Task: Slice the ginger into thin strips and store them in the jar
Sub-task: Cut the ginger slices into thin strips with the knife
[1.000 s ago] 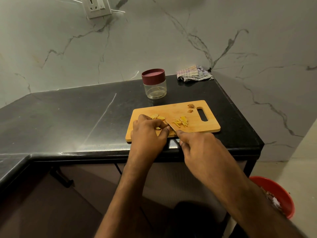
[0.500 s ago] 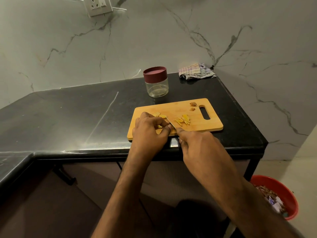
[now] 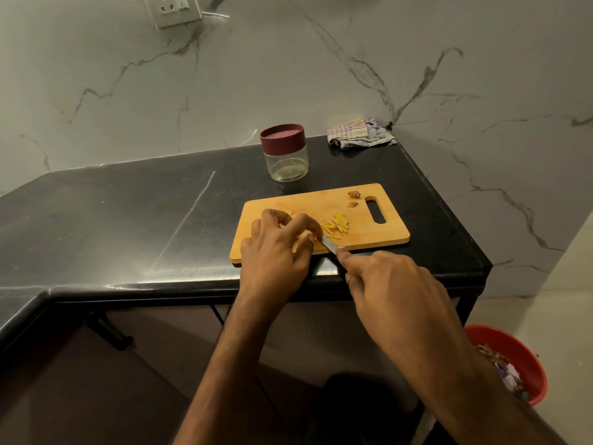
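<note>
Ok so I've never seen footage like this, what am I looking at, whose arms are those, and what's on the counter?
No machine here: a person wears a camera on their head, looking down at their own arms. On the black counter lies a wooden cutting board. The left hand pins a piece of ginger, mostly hidden under its fingers. The right hand grips a knife. Cut ginger strips lie beside the blade. Behind stand a jar with its maroon lid on and a folded cloth.

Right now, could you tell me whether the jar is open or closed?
Closed: the jar stands upright behind the cutting board with its maroon lid seated on top.
</note>
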